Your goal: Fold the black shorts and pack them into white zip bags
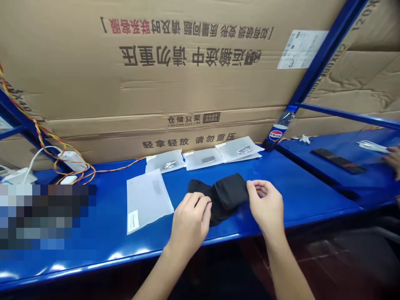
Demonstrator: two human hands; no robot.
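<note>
A folded black fabric piece lies near the front edge of the blue table, its right part doubled over into a thick flap. It looks like a soft garment, but the exact kind does not show. My right hand pinches the flap's right edge between thumb and fingers. At the opposite end, my left hand has its fingers curled onto the fabric and hides part of it. Left of that hand lies a flat frosted plastic bag with a white label at its lower corner.
More frosted bags line the cardboard at the back. A Pepsi bottle stands by the blue post. Yellow-red wires and a power strip lie left. Rightward are a dark phone-like object and another person's hand.
</note>
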